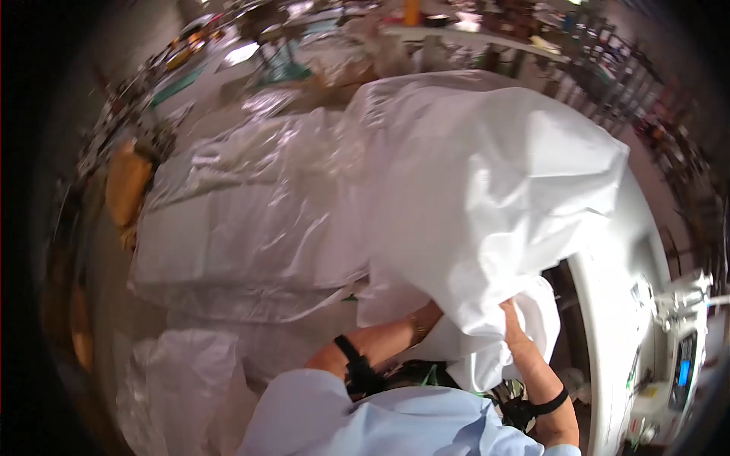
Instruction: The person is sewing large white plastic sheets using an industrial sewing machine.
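Note:
A large white sheet of smooth, slightly shiny cloth, perhaps a woven sack point(433, 175), billows up in front of me and spreads toward the far right. Its near part falls in loose folds between my forearms. My left hand point(430, 315) reaches in under its near edge; a watch band shows at the wrist, and the fingers are hidden by the cloth. My right hand point(512, 318) is pushed in among the folds on the right side, touching the cloth, with its fingers out of sight. Black straps circle both my forearms.
On the left lies a stack of white sacks point(175, 243), partly under clear plastic. Another crumpled white sack point(190, 380) is nearer. A white machine point(684, 365) with a small lit blue display stands right, on a white worktop point(601, 319). A brown bundle point(128, 182) is at far left.

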A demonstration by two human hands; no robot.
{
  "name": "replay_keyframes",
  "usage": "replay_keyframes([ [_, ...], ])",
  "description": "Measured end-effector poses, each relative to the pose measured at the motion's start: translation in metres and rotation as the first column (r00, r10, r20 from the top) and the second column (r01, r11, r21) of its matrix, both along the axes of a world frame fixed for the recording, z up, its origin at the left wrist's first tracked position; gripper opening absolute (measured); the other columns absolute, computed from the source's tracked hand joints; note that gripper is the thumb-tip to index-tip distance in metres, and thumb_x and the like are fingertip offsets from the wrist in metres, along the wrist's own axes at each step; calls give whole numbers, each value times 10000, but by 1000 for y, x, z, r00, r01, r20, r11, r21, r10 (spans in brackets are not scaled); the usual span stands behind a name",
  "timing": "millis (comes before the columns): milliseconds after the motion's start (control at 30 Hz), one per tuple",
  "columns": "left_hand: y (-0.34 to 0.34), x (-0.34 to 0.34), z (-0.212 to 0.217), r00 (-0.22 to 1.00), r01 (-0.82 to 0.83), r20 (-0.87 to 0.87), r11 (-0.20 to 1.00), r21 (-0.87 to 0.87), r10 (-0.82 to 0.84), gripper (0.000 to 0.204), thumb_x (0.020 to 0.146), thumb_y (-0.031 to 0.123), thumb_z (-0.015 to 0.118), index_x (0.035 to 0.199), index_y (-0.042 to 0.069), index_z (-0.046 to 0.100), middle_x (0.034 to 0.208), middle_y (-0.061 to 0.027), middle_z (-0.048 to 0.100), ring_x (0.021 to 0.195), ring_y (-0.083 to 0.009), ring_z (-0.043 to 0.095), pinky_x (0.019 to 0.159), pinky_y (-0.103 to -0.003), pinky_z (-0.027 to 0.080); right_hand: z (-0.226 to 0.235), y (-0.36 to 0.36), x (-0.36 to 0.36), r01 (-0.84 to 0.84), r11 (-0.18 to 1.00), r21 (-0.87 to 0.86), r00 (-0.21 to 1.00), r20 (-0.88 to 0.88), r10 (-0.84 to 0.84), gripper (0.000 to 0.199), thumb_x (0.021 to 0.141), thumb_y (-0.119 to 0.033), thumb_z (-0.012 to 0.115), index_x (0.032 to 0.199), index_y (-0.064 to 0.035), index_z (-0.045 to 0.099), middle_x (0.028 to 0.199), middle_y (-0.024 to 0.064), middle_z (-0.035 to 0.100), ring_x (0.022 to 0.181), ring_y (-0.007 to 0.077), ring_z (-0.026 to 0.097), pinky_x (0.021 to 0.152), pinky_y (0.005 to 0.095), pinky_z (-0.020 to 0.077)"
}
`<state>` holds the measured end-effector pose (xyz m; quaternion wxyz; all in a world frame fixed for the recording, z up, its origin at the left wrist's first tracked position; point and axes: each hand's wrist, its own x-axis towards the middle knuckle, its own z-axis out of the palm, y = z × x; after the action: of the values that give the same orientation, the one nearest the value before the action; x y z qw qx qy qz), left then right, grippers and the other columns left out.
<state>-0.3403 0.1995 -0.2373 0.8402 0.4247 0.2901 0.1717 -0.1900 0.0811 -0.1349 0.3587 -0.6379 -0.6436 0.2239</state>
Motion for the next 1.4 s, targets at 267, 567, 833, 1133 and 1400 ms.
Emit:
replay_keyframes([
  [267, 93, -60, 75, 942, -335, 106, 914, 230, 318, 516, 915, 354, 624, 1299, 25, 521, 1145, -140, 573, 1051, -240, 566, 926, -376, 461, 139, -50, 40, 129, 977, 168, 937, 302, -175, 272, 847, -84, 687, 1112, -25, 679, 1124, 152, 685, 1106, 342, 623, 943, 417, 503],
  [567, 177, -311, 353, 360, -852, 700, -88, 516, 617, 456, 939, 361, 593, 1249, 29, 559, 1082, -126, 594, 991, -227, 585, 884, -371, 481, 116, -61, 147, 455, 855, 250, 820, 259, -511, 230, 895, -173, 659, 1053, -9, 688, 1107, 158, 692, 1031, 377, 619, 901, 437, 500],
  [833, 113, -564, 448, -122, -460, 779, -730, 505, 615, 416, 959, 368, 565, 1204, 33, 592, 1025, -113, 613, 938, -215, 602, 847, -366, 499, 101, -46, 185, 457, 827, 327, 821, 202, -534, 223, 894, -201, 664, 1050, -50, 712, 1196, 87, 675, 1130, 300, 579, 974, 425, 441],
  [1133, 110, -700, 229, -561, -681, -42, -432, 591, 827, 390, 983, 375, 535, 1154, 37, 629, 961, -99, 634, 878, -202, 621, 805, -362, 520, 105, -47, 170, 488, 842, 229, 748, 388, -539, 295, 899, -182, 663, 1162, -50, 664, 1301, 76, 607, 1232, 279, 513, 1058, 421, 367],
  [1400, 347, -434, 112, 322, -243, -39, 122, 962, 946, 325, 958, 314, 528, 1048, 41, 680, 913, -95, 677, 837, -226, 649, 762, -376, 527, 109, -44, 161, 470, 852, 230, 794, 312, -522, 300, 898, -185, 659, 1165, -49, 668, 1308, 68, 608, 1208, 280, 520, 1058, 413, 360],
])
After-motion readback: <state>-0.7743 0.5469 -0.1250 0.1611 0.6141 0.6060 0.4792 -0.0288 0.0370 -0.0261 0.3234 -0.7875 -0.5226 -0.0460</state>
